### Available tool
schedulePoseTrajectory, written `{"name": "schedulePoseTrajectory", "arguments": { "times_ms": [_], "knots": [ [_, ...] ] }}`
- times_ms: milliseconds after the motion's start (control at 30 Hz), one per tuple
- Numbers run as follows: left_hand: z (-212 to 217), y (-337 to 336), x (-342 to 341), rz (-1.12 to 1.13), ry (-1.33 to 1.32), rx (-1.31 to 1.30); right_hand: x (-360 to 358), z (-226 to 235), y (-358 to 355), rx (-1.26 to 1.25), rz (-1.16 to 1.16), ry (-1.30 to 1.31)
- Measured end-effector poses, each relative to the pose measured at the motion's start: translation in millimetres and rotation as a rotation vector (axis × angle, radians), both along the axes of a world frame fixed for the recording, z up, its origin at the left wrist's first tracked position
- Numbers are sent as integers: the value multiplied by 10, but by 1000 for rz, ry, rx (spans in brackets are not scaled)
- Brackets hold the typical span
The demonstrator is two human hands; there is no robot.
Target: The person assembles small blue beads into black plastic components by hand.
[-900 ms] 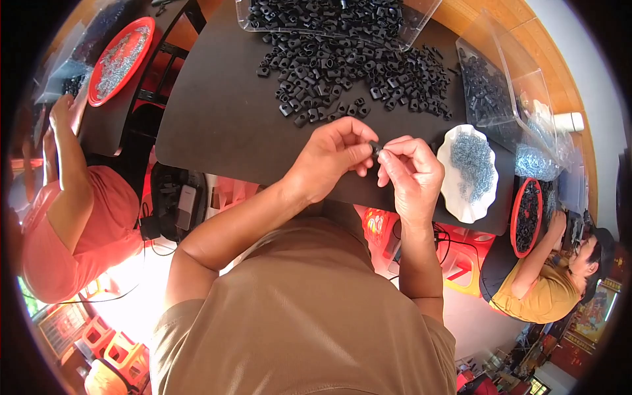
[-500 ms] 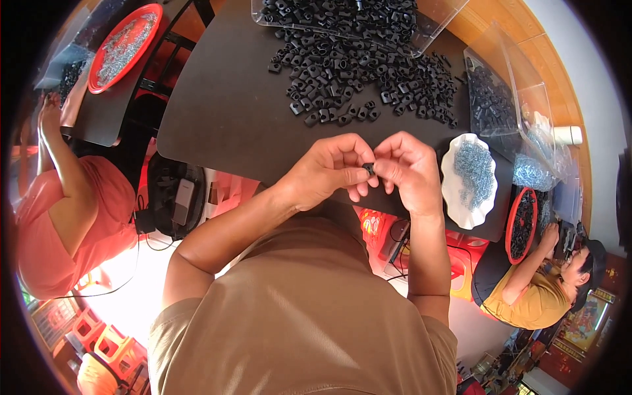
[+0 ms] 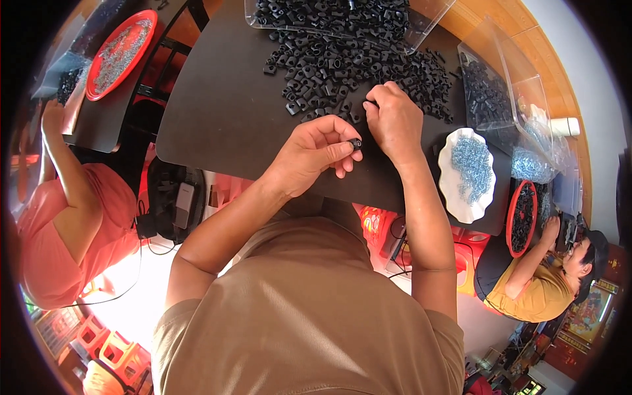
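Observation:
My left hand [image 3: 315, 153] is closed in a pinch on a small black plastic part [image 3: 356, 143], which shows past the thumb and fingertip above the near side of the dark table. Farther forward and to the right, my right hand [image 3: 399, 124] is at the near edge of a heap of similar black parts [image 3: 329, 66]. Its fingers are curled together, and whatever they grip is hidden. Part of the heap lies in a clear box [image 3: 413, 47] at the far side; the rest spreads over the tabletop [image 3: 217, 99].
Right of my right arm is a white scalloped plate [image 3: 465, 212] of small shiny pieces. Behind it stands a clear bin [image 3: 536, 92] with black parts. A co-worker in yellow [image 3: 536, 293] sits right, another in pink [image 3: 99, 224] left, near a red tray [image 3: 93, 94].
My hands, together before, have come apart. The right one moved forward to the heap; the left, still holding the black part, shifted slightly left and forward.

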State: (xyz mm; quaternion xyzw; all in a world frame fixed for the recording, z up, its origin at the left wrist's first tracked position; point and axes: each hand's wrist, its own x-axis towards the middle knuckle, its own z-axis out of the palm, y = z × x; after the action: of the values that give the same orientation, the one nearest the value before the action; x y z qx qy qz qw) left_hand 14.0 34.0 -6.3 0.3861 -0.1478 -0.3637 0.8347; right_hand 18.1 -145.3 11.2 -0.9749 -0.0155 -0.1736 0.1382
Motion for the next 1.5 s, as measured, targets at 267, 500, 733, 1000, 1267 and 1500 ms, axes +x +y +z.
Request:
{"name": "schedulePoseTrajectory", "arguments": {
  "times_ms": [267, 500, 733, 1000, 1267, 1500],
  "knots": [
    [59, -66, 31, -16, -32, 57, -10, 52, -165, 205, 44, -229],
    [99, -171, 91, -44, 5, 29, -158, 120, -298, 1243, 6, -19],
    [7, -185, 117, -31, 35, 2, -449, 68, -282, -87, 61, -71],
    [-34, -130, 130, 19, 125, -143, -509, 83, -307, 206, 66, -90],
    [-95, -124, 134, 88, 174, -231, -220, 121, -87, -55, 225, -116],
    [-67, -123, 113, 80, 154, -208, -68, 2, -119, -40, 273, -283]
  ]
}}
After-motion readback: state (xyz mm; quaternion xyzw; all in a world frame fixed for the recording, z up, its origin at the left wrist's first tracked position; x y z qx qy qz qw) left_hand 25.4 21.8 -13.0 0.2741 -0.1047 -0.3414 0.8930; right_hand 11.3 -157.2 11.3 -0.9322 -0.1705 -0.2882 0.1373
